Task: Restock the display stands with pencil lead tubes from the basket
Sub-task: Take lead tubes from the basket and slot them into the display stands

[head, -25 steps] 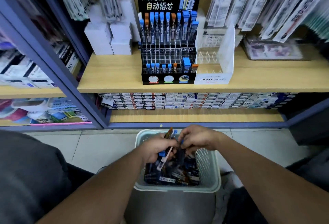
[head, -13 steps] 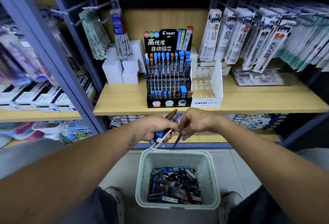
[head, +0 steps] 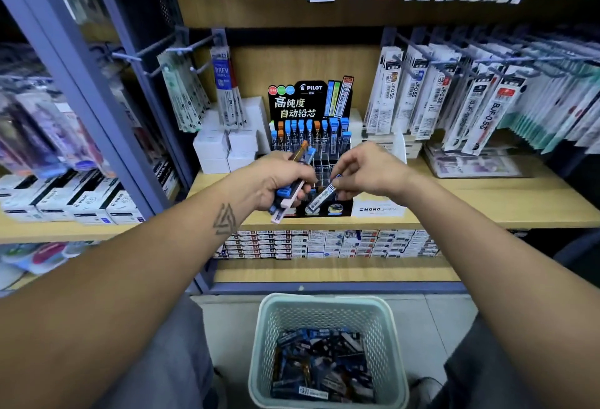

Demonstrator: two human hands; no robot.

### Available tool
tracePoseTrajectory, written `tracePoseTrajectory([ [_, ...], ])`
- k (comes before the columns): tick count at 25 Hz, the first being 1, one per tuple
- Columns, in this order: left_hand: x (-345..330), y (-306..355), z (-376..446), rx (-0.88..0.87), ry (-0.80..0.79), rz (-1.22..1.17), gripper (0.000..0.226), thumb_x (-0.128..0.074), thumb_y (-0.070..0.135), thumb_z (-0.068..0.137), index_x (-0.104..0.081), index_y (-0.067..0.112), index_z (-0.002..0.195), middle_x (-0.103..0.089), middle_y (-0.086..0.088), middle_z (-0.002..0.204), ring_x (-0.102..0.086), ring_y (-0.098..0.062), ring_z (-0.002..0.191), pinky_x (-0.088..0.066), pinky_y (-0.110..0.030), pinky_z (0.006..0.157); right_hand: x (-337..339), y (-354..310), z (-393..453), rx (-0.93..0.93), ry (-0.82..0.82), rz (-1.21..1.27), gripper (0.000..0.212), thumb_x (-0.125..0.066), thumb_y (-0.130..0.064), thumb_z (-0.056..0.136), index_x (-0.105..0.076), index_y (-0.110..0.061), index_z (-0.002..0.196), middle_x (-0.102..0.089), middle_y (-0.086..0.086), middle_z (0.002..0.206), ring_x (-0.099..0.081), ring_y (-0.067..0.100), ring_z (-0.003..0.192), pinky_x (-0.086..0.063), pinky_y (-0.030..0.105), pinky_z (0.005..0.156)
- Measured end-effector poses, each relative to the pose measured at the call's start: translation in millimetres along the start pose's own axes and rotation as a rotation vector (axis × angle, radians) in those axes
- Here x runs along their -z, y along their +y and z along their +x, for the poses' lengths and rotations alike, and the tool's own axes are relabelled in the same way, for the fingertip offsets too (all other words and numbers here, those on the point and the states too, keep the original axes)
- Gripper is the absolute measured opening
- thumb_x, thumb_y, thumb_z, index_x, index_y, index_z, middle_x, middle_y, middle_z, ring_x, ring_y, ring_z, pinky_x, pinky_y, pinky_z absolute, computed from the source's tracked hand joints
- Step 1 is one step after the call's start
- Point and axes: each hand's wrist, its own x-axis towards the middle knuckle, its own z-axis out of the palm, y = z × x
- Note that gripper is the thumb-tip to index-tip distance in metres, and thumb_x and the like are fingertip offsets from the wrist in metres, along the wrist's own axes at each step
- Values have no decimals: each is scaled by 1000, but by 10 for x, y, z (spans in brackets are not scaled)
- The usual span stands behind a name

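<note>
My left hand [head: 274, 181] grips a bundle of lead tubes [head: 300, 161] with blue and orange caps, held up in front of the black Pilot display stand [head: 310, 106] on the wooden shelf. My right hand [head: 367, 171] pinches a single dark lead tube [head: 321, 197], tilted, just before the stand's lower rows. The stand's upper row holds several blue- and orange-capped tubes. On the floor below, the pale green basket [head: 328, 304] holds many more tubes. A clear Mono stand [head: 380, 208] sits right of the Pilot stand.
White boxes [head: 227, 148] stand left of the Pilot stand. Refill packs hang on hooks [head: 454, 96] at right and above. Rows of small boxes [head: 324, 243] fill the shelf below. A blue upright post [head: 97, 109] divides off the left shelving.
Both hands rose from the basket to the front of the Pilot stand. My right hand has drawn one tube apart from the bundle in my left hand. The view tilted upward.
</note>
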Motion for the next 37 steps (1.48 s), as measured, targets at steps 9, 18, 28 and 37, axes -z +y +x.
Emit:
tracePoseTrajectory([
  [9,108,153,149,-55,99,-36,15,-65,-2,88,-53,5,93,-60,-12,56,-50,-15,38,-43,-21,39,-66,-14,384,110,373,34,20,-75,-4,86,-69,-22,84,-74,6,75,-75,20,71,-62,45,79],
  [18,104,120,323,-30,141,-24,24,-67,-1,88,-51,3,105,-62,-12,57,-51,-15,40,-44,-24,40,-141,-10,549,169,474,-134,15,-73,-8,88,-72,-23,89,-67,-6,84,-63,12,79,-58,34,83],
  [28,13,127,400,-39,163,-58,21,-66,-2,87,-52,6,100,-61,-12,58,-51,-16,40,-44,-23,41,-179,94,551,208,454,-347,15,-70,-9,90,-74,-18,102,-70,-1,93,-66,18,87,-57,36,86],
  [37,-22,123,454,-48,172,-58,33,-67,-2,86,-51,3,115,-62,-12,56,-52,-16,39,-44,-23,40,-183,55,621,177,380,-491,19,-66,-10,87,-73,-24,99,-71,2,97,-66,24,92,-58,41,83],
])
